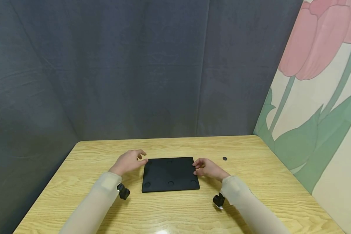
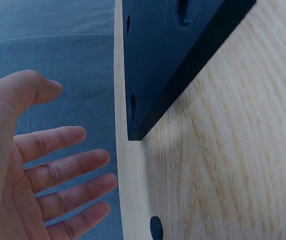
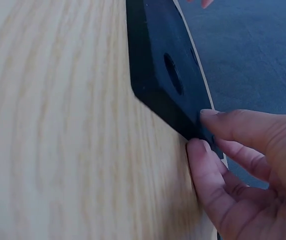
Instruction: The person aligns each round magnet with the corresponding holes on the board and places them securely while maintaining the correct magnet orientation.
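Observation:
A flat black rectangular board (image 1: 169, 174) with several shallow round recesses lies on the table. My right hand (image 1: 209, 168) is at its right edge; in the right wrist view, the thumb rests on the top face of the board (image 3: 168, 65) and a finger lies against its side, pinching the edge. Near the upper left corner is my left hand (image 1: 130, 161). The left wrist view has this hand (image 2: 48, 165) with fingers spread and relaxed, apart from the board (image 2: 158, 60) and holding nothing.
A small dark disc (image 1: 225, 158) lies on the wooden table (image 1: 105, 149) to the right of the board. Behind the table hangs a dark grey-blue curtain (image 1: 140, 71). At the right stands a wall (image 1: 324, 97) painted with tulips. Each wrist carries a small black camera.

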A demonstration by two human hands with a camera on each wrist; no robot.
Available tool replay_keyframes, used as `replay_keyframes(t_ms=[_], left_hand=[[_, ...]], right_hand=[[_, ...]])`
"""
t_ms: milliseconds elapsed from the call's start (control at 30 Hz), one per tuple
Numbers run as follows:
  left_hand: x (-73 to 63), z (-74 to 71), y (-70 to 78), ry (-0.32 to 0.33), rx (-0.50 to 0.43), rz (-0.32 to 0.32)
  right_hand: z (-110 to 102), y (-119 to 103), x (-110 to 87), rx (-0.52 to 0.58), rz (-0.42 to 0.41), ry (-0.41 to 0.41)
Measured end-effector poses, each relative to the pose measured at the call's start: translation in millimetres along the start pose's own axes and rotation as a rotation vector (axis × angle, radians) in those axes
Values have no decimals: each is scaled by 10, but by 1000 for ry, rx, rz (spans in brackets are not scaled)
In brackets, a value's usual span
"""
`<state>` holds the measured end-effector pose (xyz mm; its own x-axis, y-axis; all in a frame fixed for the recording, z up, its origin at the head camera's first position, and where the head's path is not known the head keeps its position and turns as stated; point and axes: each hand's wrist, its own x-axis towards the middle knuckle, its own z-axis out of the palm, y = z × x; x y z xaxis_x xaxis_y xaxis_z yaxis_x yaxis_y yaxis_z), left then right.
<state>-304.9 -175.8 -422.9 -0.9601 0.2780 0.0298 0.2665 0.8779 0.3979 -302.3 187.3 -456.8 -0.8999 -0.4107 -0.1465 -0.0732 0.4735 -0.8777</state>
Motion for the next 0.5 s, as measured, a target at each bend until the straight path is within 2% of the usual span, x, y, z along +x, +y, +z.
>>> replay_keyframes(t_ms=[500], left_hand=[[-2,3,7,3,-6,-12]], right_hand=[[12,10,25,-18,44,25]])
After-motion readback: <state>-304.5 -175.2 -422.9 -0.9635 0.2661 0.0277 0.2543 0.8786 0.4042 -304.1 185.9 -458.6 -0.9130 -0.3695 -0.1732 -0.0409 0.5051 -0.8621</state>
